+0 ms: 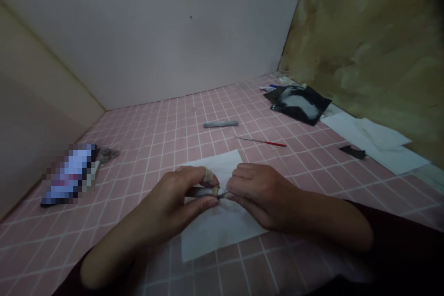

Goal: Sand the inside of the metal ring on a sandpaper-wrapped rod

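Over a white paper sheet, my left hand pinches a grey rod-like piece between thumb and fingers. A light wrap covers part of one of its fingers. At the piece's right end there is a small tan band. My right hand is closed just to the right, its fingertips meeting that end. Whatever small item sits in the right fingers is too hidden to name.
Beyond the paper on the pink checked table lie a grey stick and a thin red-handled tool. Black sheets, white papers and a dark scrap are at right. A blurred phone-like object lies left.
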A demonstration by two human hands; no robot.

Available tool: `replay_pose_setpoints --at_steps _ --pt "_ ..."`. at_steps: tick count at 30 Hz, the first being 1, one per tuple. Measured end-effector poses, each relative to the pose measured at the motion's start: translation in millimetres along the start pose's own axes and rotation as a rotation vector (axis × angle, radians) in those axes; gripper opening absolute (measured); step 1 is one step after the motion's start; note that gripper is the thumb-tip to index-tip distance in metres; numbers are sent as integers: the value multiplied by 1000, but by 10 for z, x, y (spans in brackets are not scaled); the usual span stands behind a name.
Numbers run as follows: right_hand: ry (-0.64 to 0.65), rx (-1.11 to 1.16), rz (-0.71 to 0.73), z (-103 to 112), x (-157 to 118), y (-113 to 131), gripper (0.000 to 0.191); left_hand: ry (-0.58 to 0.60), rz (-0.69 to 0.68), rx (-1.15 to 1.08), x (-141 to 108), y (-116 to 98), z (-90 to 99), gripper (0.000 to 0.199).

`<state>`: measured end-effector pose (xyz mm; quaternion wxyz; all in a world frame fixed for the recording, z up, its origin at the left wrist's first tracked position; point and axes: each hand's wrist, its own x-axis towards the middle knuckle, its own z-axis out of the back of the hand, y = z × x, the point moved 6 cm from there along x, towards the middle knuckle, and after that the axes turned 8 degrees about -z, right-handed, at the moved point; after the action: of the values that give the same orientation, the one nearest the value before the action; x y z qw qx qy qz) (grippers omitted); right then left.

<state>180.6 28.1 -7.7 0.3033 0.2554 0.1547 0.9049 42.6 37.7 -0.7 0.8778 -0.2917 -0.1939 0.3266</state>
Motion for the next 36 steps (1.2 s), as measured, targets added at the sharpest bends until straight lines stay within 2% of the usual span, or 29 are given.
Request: replay_pose_setpoints --at_steps 6,8,12,15,16,18,22,24,27,29,32,36 --pt "6 7 1 -12 -7 16 25 -12 30 -84 15 22 -43 7" --pt "-4 15 0 33 -5 5 26 -28 18 -74 5 54 -6 6" --pt "-32 31 -49 108 -3 -45 28 -140 -40 -22 -24 118 100 9" --pt "-37 81 -32 81 -7 -20 26 -119 -92 18 0 51 19 9" --pt "-36 119 -35 69 -5 -16 25 -111 -122 51 12 -1 -17 9" --pt "8 279 -115 34 7 -57 25 -169 -186 160 23 -117 -30 7" --pt "268 800 -420 -109 6 -193 31 -220 -313 313 -6 -255 -15 1" --pt "314 907 -485 -132 4 -215 31 -197 -338 351 -25 -242 -32 6" --pt "251 880 -480 -107 23 -235 28 -164 -301 354 -29 -176 -79 17" --pt "230 870 -464 -99 28 -243 28 -171 -268 342 -21 -149 -88 16" --pt "237 894 -494 -97 15 -309 30 -208 -261 353 -10 -140 -38 11" --pt "182 917 -539 -64 6 -414 35 -296 -233 456 -5 -115 61 12"
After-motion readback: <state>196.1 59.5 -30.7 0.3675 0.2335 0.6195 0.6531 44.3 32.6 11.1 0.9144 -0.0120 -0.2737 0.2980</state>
